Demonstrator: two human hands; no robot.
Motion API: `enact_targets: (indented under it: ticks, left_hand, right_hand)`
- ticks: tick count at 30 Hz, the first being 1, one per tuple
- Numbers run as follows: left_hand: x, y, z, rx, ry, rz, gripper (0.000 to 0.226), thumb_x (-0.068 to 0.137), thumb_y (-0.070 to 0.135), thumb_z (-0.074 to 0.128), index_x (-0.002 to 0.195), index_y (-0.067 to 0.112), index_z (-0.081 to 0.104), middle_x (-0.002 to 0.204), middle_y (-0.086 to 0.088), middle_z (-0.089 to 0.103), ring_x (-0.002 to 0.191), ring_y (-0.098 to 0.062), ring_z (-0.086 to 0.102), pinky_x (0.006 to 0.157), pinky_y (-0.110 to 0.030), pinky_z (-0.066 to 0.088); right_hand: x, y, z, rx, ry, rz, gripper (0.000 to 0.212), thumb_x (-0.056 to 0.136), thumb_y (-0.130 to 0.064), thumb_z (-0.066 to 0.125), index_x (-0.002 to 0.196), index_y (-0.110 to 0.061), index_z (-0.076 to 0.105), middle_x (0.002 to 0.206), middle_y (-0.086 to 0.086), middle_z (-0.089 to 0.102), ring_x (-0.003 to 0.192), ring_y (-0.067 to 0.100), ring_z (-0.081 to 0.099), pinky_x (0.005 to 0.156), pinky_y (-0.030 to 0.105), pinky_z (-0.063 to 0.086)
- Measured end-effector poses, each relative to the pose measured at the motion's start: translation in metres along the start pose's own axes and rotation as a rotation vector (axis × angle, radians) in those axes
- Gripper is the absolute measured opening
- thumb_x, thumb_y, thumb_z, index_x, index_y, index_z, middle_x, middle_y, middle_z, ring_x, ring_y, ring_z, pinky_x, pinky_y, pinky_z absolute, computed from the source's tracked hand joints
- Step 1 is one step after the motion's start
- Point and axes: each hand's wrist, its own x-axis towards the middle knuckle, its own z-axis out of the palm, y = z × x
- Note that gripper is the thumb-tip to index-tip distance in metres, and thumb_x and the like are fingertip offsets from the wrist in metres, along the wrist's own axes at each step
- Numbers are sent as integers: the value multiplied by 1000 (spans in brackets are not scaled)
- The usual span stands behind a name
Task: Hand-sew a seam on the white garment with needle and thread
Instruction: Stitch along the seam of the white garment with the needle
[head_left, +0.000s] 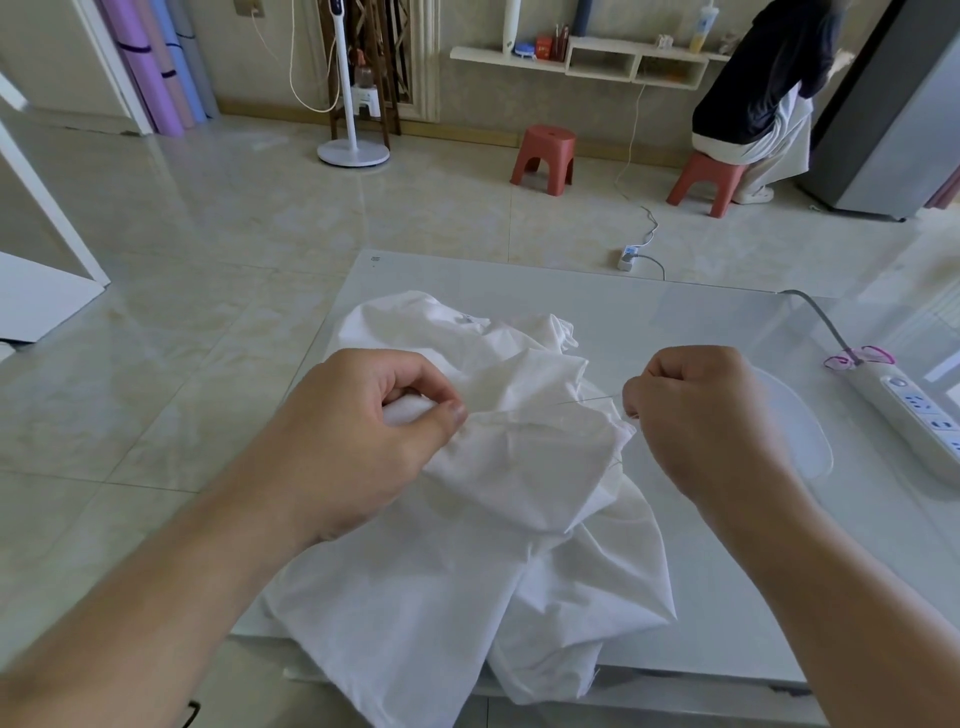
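A fold of the garment (498, 467) is pinched by the left hand (358, 441), thumb pressed over the cloth against the curled fingers. The right hand (711, 421) is closed into a loose fist just right of the garment, and a thin needle (592, 400) is pinched at its fingertips, the shaft lying nearly level and pointing left over the raised fold. A faint thread (626, 451) is seen running down from that hand along the garment's right edge; its full course cannot be made out.

The garment is spread in a crumpled heap on the white table (727, 322), its lower part draped over the near edge. To the right of the garment a clear oval plate (800, 431) lies flat on the table, partly covered by the right hand. Further right of the garment a power strip (909, 410) is laid, a grey cable (821, 317) with a pink tie leading away from it.

Beyond the garment, on the tiled floor, a red stool (544, 156) and a fan stand (353, 130) are seen, and a person (763, 78) is seated on a second stool (704, 179).
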Motion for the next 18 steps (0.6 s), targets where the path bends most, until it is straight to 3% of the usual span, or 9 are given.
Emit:
enact_targets:
  ticks: [7, 12, 15, 18]
  left_hand:
    - [4, -2, -5, 30, -13, -20, 15, 94, 29, 74, 80, 29, 76, 73, 5, 74, 70, -17, 68, 70, -39, 54]
    - [5, -5, -5, 3, 53, -2, 17, 96, 29, 73, 78, 27, 74, 71, 6, 72, 67, -12, 66, 65, -31, 48]
    - [4, -4, -6, -52, 88, 27, 13, 93, 35, 75, 81, 29, 75, 74, 11, 74, 72, -8, 68, 68, -30, 46]
    - [3, -1, -6, -105, 103, 50, 13, 83, 43, 67, 85, 34, 76, 75, 12, 74, 73, -7, 69, 70, -29, 46]
  right_hand:
    - [-6, -3, -9, 185, 77, -38, 10, 77, -6, 59, 75, 4, 57, 55, 3, 39, 58, 22, 33, 54, 30, 25]
    - [-14, -15, -19, 438, 2, 24, 21, 59, -6, 46, 57, -6, 25, 64, 20, 16, 67, 30, 15, 58, 44, 12]
    - [-12, -14, -22, 449, 7, 92, 22, 60, -7, 50, 45, -11, 33, 62, 18, 18, 65, 32, 16, 58, 47, 19]
    - [-7, -8, -19, 454, 79, 96, 10, 64, -13, 56, 59, -6, 50, 51, 2, 29, 56, 28, 26, 61, 46, 33]
